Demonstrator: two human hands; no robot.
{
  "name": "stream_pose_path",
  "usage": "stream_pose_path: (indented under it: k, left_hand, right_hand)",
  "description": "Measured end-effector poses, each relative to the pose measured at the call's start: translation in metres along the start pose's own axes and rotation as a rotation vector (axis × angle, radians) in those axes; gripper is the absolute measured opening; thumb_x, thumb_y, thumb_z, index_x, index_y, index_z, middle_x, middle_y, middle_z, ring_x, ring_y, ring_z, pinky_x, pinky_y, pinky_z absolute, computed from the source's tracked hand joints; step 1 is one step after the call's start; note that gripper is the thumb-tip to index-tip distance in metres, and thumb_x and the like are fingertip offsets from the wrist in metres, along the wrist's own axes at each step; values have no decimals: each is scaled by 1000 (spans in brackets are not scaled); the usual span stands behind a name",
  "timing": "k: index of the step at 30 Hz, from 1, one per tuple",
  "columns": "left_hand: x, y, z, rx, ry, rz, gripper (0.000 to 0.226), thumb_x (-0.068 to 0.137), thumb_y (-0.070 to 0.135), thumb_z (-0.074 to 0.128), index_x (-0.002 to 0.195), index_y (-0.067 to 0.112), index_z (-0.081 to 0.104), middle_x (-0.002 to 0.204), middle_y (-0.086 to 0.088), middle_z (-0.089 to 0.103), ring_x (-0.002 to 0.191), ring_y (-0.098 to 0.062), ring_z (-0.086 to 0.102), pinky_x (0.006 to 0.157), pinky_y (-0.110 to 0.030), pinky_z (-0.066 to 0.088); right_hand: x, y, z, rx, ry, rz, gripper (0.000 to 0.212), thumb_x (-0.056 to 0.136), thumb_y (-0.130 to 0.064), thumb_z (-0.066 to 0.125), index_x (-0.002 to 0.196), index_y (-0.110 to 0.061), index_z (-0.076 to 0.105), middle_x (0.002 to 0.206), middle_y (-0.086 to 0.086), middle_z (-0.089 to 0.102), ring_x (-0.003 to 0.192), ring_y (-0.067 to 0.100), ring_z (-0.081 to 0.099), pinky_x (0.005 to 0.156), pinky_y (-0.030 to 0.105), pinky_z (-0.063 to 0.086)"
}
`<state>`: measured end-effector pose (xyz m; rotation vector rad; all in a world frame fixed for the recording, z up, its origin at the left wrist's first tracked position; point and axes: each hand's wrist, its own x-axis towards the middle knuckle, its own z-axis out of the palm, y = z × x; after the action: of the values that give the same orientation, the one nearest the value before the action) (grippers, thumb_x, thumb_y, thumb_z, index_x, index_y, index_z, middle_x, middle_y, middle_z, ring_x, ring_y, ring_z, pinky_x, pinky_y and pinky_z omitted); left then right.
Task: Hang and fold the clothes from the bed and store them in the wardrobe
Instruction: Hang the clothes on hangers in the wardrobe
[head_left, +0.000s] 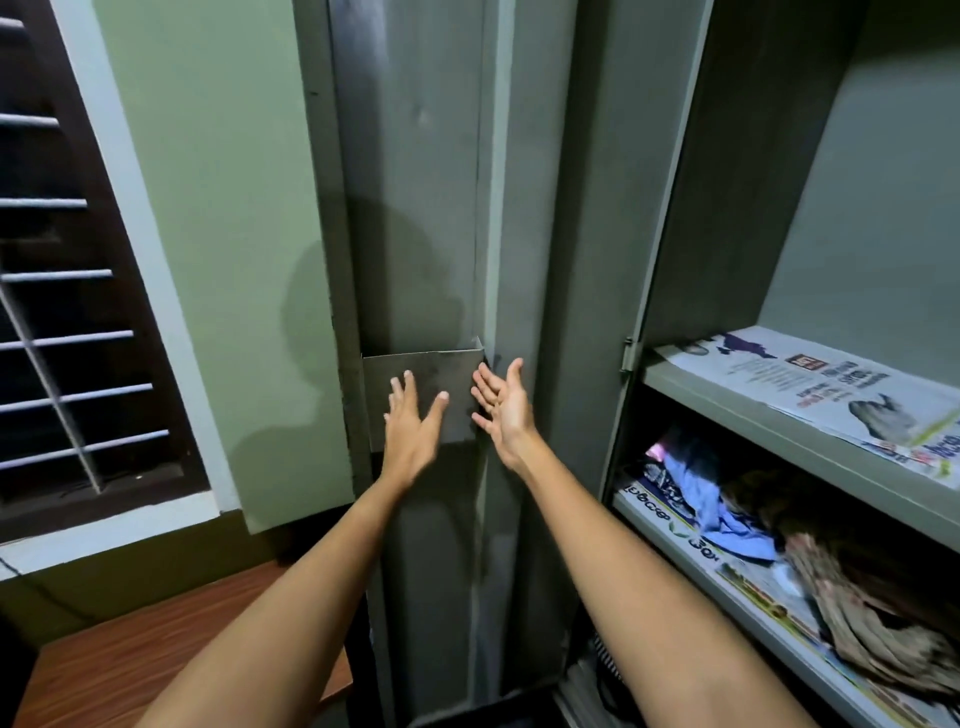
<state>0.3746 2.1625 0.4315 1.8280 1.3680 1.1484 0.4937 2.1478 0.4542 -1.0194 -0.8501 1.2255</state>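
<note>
The grey metal wardrobe (727, 208) stands open in front of me, its door (415, 182) swung out to the left. A small metal pocket (415, 374) is fixed to the inside of that door. My left hand (413, 421) is stretched out with straight fingers, back toward me, over the pocket's front. My right hand (501, 405) is held out open, palm turned left, beside the pocket's right edge. Both hands hold nothing. On the lower shelf (670, 512) lie crumpled clothes, a blue piece (711, 499) and a brown patterned piece (841, 587).
Newspaper (810, 384) lines the upper shelf (737, 400), and more paper lines the lower one. A barred window (67, 312) is at the left in a green wall (223, 208). A wooden table top (156, 639) sits below left.
</note>
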Motion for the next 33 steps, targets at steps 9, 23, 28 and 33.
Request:
stream_pose_path:
  k: [9, 23, 28, 33]
  left_hand:
    - [48, -13, 28, -537, 132, -314, 65, 97, 47, 35, 149, 13, 14, 156, -3, 13, 145, -21, 8, 119, -38, 3]
    - [-9, -3, 15, -733, 402, -329, 49, 101, 34, 27, 143, 8, 33, 148, -1, 33, 138, -14, 27, 113, -28, 15]
    - [-68, -24, -38, -675, 650, -400, 51, 100, 40, 25, 145, 15, 29, 151, -6, 32, 138, -18, 30, 112, -33, 16]
    - [-157, -45, -114, -612, 979, -411, 49, 100, 37, 26, 143, 13, 34, 149, -5, 35, 136, -16, 35, 102, -24, 21]
  right_hand:
    - [36, 11, -11, -56, -35, -20, 62, 100, -49, 7, 145, -15, 31, 149, 0, 37, 140, 14, 28, 115, 38, 17]
    - [11, 52, 18, -37, -154, -253, 44, 102, -18, 35, 144, -8, 30, 156, -1, 11, 141, 5, 16, 114, 20, 14]
    - [-28, 80, 74, -87, -416, -242, 44, 102, -20, 32, 145, -7, 27, 155, 4, 18, 144, 11, 13, 118, 24, 11]
    - [-97, 97, 150, -23, -847, 162, 53, 102, -37, 11, 148, -13, 22, 156, 0, 20, 143, 15, 18, 117, 35, 11]
